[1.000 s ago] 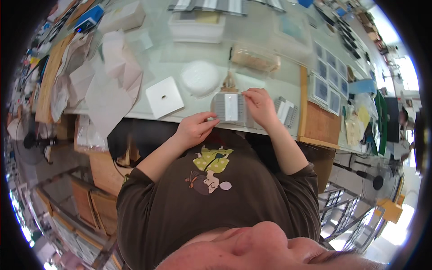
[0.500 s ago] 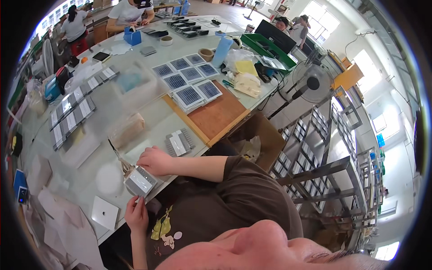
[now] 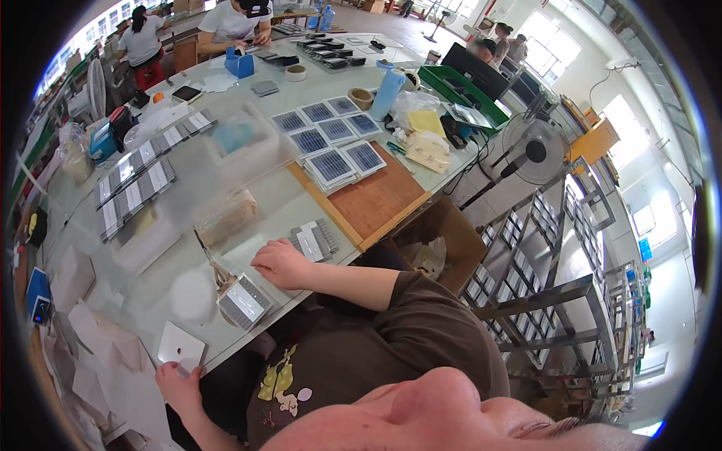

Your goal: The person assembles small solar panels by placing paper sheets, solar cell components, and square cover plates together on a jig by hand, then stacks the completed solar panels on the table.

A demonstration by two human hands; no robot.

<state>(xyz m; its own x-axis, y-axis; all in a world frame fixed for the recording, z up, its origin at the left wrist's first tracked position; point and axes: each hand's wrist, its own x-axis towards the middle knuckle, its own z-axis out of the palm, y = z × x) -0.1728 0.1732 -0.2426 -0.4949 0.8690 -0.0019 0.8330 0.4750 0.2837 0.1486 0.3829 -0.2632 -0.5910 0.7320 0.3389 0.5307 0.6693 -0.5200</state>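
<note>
My left hand (image 3: 180,382) is at the table's near edge, fingers and thumb closed on the near edge of a white square plate (image 3: 181,345) with a small dark hole in its middle. Just right of that plate lies a square grey ribbed piece (image 3: 246,302) with a shiny clear strip across it. My right hand (image 3: 282,263) is between this piece and a second grey ribbed piece (image 3: 314,239), palm down with bent fingers a little apart. Nothing shows in it. A brush (image 3: 223,279) lies against the first grey piece, its bristles partly hidden.
A round white pad (image 3: 192,295) lies left of the brush. Behind stand a wrapped brown block (image 3: 227,218), rows of grey pieces (image 3: 135,184), and small solar panels (image 3: 331,167) by a brown board (image 3: 380,197). Crumpled paper (image 3: 113,353) lies left; a fan (image 3: 532,150) and rack (image 3: 541,301) stand right.
My left hand has left the near grey ribbed piece and moved left onto the white plate. My right hand has drawn slightly right, off that piece. The whole view has shifted a little.
</note>
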